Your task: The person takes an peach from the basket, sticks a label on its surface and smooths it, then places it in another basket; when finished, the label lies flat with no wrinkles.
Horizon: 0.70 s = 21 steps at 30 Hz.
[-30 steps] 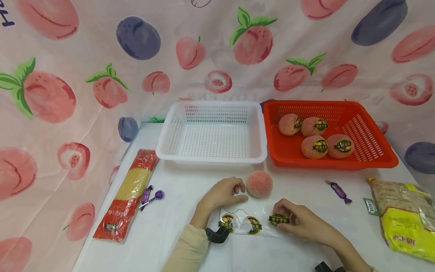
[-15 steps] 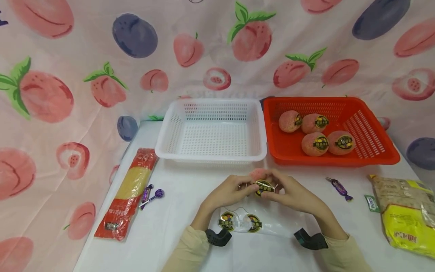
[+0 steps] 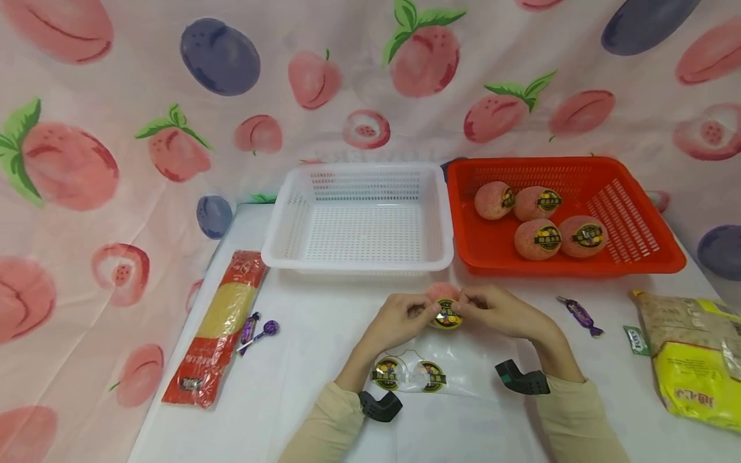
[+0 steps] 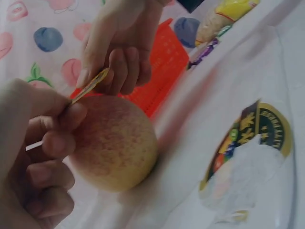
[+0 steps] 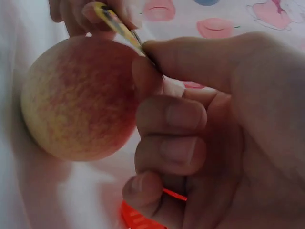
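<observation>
A round black-and-gold sticker (image 3: 446,314) is stretched between both hands, in front of a loose peach (image 3: 442,291) on the table. My left hand (image 3: 399,319) pinches one edge between thumb and forefinger. The opposite edge is pinched by my right hand (image 3: 502,313). Both wrist views show the sticker edge-on, close to the reddish-yellow peach (image 4: 116,148); whether they touch, I cannot tell. Below the hands lies a clear sticker sheet (image 3: 475,366) with two more round stickers on it.
A white basket (image 3: 359,265) stands behind the hands. Beside it, a red basket (image 3: 579,273) holds several stickered peaches. Noodle packet (image 3: 217,328), lollipop (image 3: 271,328) and wrapped candy lie left; another candy (image 3: 581,316), a small green packet (image 3: 637,340) and a yellow bag (image 3: 695,373) lie right.
My right hand has brought the sticker from the sheet up and leftward to the peach. My left hand has moved from beside the peach to grip the sticker's other edge. The head view has tilted slightly.
</observation>
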Motion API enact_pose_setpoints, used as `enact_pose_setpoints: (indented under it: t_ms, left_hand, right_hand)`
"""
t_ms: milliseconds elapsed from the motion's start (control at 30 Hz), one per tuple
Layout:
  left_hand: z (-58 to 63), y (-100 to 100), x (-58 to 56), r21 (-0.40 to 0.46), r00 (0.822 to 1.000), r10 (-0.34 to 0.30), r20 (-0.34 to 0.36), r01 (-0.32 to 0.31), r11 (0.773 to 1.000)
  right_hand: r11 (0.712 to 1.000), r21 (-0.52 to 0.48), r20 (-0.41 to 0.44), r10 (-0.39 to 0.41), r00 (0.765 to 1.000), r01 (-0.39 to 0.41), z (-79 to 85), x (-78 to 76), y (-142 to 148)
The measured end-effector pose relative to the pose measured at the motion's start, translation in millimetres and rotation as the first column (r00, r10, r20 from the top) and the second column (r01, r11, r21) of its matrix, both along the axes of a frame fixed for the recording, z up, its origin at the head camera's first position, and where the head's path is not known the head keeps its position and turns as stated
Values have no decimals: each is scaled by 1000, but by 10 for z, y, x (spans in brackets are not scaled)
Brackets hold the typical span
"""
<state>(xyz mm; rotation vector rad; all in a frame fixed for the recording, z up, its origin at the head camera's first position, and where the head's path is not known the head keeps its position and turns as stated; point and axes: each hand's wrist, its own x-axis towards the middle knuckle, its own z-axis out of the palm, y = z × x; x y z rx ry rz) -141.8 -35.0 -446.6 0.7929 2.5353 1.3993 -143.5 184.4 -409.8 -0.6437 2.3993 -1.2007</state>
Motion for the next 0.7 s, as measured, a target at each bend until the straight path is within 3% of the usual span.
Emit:
enact_pose_setpoints:
  t_ms: [267,433,700]
  left_hand:
    - [17,48,16,-135,990,128,-66,-136,981]
    - [-19,23,-36,-134,987,158,-6,-157,978]
    - [-157,-18,-78,-15,980,126,154,-125,992]
  right_hand:
    - [999,32,-8,-41,999,42,-108,-38,15]
    - [997,15,-22,-70,997,70,-126,-67,26]
    - [996,26,17,-90,996,89,-190,-58,23]
